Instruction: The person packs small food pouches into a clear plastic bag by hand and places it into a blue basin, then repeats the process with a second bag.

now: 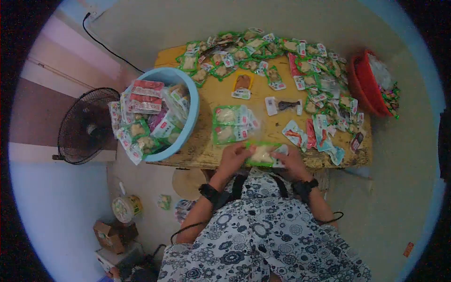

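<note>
Near the front edge of the yellow wooden table (197, 150), both hands grip one green-edged clear food packet (262, 154) with pale pieces inside. My left hand (232, 159) pinches its left end, and my right hand (295, 162) has the right end, covering part of the white label. Just beyond my left hand lie two similar green packets (230, 123), one above the other, on a clear plastic bag (254, 123). Farther back are an orange packet (242, 86) and a clear packet with dark contents (284, 105).
A light blue basin (192, 110) full of packets stands at the left. Many green packets (253, 47) are heaped along the back and right. A red basin (359, 84) is off the right edge. At far left is a black fan (89, 127); a tub (127, 208) stands on the floor.
</note>
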